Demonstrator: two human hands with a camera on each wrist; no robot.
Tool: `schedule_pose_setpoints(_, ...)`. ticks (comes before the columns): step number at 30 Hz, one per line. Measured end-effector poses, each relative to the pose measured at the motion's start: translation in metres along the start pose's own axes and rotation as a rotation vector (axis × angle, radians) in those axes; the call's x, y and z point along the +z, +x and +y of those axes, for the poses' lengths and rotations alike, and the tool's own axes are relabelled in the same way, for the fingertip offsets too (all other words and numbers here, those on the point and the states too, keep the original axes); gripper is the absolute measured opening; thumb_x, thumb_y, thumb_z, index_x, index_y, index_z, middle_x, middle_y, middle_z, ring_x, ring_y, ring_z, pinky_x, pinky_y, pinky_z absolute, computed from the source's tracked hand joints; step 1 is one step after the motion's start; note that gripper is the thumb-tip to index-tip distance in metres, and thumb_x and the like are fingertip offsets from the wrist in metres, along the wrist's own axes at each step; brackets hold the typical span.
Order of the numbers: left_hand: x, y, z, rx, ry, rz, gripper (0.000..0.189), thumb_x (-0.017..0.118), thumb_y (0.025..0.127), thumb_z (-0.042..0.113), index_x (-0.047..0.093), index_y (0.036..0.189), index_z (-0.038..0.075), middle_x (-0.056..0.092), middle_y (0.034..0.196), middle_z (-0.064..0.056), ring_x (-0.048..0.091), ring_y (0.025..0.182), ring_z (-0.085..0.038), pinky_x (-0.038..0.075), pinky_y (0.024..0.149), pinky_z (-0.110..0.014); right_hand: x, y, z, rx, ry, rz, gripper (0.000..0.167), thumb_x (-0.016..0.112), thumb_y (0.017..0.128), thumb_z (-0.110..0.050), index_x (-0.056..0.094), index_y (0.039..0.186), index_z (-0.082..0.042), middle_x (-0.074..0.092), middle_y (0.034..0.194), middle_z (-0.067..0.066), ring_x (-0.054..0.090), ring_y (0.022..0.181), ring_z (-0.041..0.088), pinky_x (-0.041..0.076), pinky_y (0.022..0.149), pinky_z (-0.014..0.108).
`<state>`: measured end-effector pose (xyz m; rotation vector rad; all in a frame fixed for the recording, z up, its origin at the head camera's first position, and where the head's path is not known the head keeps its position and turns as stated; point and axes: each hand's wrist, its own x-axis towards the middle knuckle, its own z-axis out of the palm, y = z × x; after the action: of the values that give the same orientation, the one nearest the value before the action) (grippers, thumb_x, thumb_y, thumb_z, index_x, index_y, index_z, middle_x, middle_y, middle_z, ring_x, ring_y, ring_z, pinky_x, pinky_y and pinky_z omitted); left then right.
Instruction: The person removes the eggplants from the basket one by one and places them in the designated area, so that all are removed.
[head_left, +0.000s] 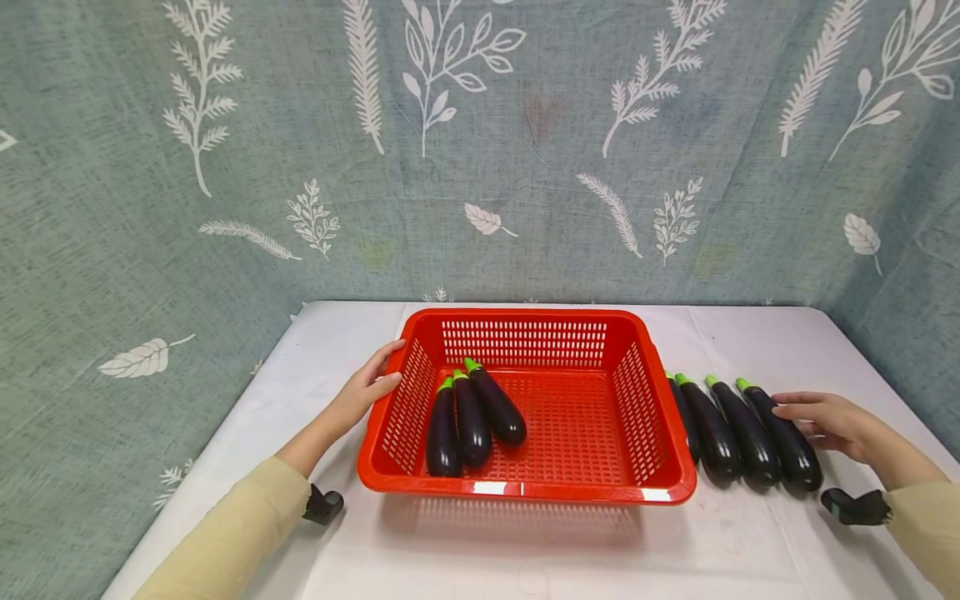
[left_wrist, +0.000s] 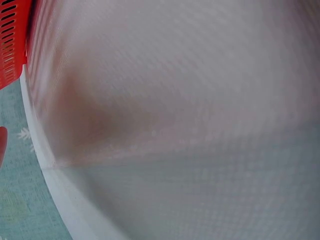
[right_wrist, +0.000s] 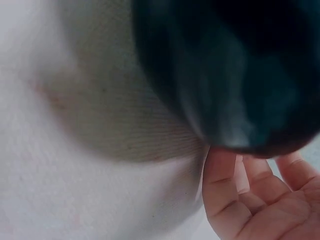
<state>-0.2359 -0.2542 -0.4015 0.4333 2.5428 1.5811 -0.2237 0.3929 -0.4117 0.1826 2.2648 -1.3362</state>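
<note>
My left hand (head_left: 363,396) is at the left side of a red plastic basket (head_left: 525,490), its fingers and thumb touching the rim. In the left wrist view, just a fingertip (left_wrist: 2,142) shows at the edge. Three dark purple eggplants with green caps lie in the basket's left half, the middle one (head_left: 471,421) beside its neighbours. My right hand (head_left: 840,425) touches the outermost eggplant (head_left: 787,446) of several lying side by side right of the basket. In the right wrist view, bent fingers (right_wrist: 220,185) meet that eggplant's side without wrapping round it.
A white cloth (head_left: 480,558) covers the table. Leaf-patterned grey-green curtains (head_left: 525,208) hang behind and at both sides. The basket's right wall partly hides the nearest eggplant (head_left: 684,425) of the outer row.
</note>
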Motion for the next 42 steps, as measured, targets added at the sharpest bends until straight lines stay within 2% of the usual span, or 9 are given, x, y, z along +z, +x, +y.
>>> schedule_pose_setpoints(6,0.000,-0.001,0.006,-0.018,-0.005,-0.005,0.057,0.045,0.095,0.023,0.021,0.146,0.017,0.038,0.139,-0.020,0.046,0.111,-0.035,0.052,0.082,-0.039,0.000,-0.003,-0.003,0.010,-0.045,0.005,0.065,0.052,0.091,-0.028,0.025,0.132,0.016,0.058,0.103,0.001,0.057,0.085,0.009,0.051,0.077,0.035)
schedule_pose_setpoints(13,0.004,-0.012,0.032,-0.004,-0.011,-0.015,0.056,0.044,0.095,0.017,0.020,0.145,0.009,0.037,0.137,-0.025,0.046,0.111,-0.039,0.051,0.083,-0.041,-0.001,-0.006,-0.006,0.003,-0.016,-0.015,0.067,0.052,0.091,-0.026,0.021,0.132,0.017,0.058,0.096,-0.008,0.059,0.083,0.007,0.052,0.077,0.034)
schedule_pose_setpoints(18,0.004,-0.015,0.037,-0.003,-0.016,-0.017,0.056,0.044,0.095,0.018,0.020,0.145,0.010,0.037,0.138,-0.024,0.047,0.111,-0.036,0.051,0.083,-0.038,-0.005,-0.010,-0.013,-0.026,-0.018,-0.019,0.065,0.052,0.092,-0.024,0.021,0.132,0.018,0.058,0.094,-0.012,0.059,0.082,0.004,0.052,0.078,0.034)
schedule_pose_setpoints(20,0.004,-0.014,0.036,-0.002,-0.018,-0.017,0.057,0.045,0.095,0.018,0.020,0.145,0.011,0.037,0.138,-0.024,0.046,0.111,-0.036,0.051,0.083,-0.037,-0.006,-0.012,-0.016,-0.048,-0.004,-0.027,0.055,0.051,0.093,-0.022,0.033,0.128,0.016,0.057,0.094,-0.014,0.059,0.082,0.003,0.052,0.078,0.033)
schedule_pose_setpoints(23,0.003,-0.014,0.035,0.006,-0.023,-0.018,0.057,0.044,0.095,0.016,0.020,0.145,0.009,0.037,0.137,-0.025,0.046,0.111,-0.038,0.052,0.082,-0.038,-0.008,-0.014,-0.022,-0.075,0.023,-0.034,0.031,0.050,0.093,-0.019,0.051,0.119,-0.001,0.057,0.093,-0.017,0.060,0.082,0.002,0.052,0.077,0.031)
schedule_pose_setpoints(26,0.003,-0.013,0.033,0.008,-0.017,-0.020,0.056,0.043,0.095,0.014,0.019,0.145,0.007,0.038,0.136,-0.026,0.046,0.110,-0.038,0.052,0.081,-0.036,-0.010,-0.016,-0.028,-0.097,-0.005,-0.032,0.035,0.049,0.094,-0.020,0.047,0.123,0.000,0.059,0.099,-0.012,0.060,0.083,0.001,0.052,0.077,0.032)
schedule_pose_setpoints(29,0.002,-0.012,0.032,0.003,-0.003,-0.018,0.055,0.042,0.095,0.013,0.019,0.145,0.006,0.039,0.134,-0.027,0.046,0.109,-0.038,0.052,0.080,-0.035,-0.012,-0.017,-0.036,-0.103,-0.038,-0.014,0.055,0.048,0.094,-0.023,0.031,0.131,0.014,0.058,0.103,-0.009,0.060,0.084,0.001,0.053,0.078,0.033)
schedule_pose_setpoints(36,0.003,-0.012,0.034,-0.008,0.014,-0.017,0.055,0.043,0.095,0.015,0.020,0.145,0.007,0.040,0.133,-0.026,0.047,0.109,-0.038,0.052,0.080,-0.036,-0.015,-0.017,-0.053,-0.127,0.044,-0.032,0.017,0.049,0.095,-0.022,0.048,0.112,-0.024,0.055,0.091,-0.022,0.060,0.083,-0.001,0.052,0.079,0.032)
schedule_pose_setpoints(42,0.002,-0.012,0.033,0.005,0.005,-0.019,0.055,0.043,0.095,0.014,0.020,0.145,0.007,0.040,0.133,-0.027,0.047,0.109,-0.039,0.053,0.080,-0.036,-0.016,-0.017,-0.069,-0.136,0.117,-0.041,0.014,0.049,0.095,-0.022,0.051,0.094,-0.037,0.059,0.088,-0.020,0.061,0.083,0.001,0.053,0.079,0.033)
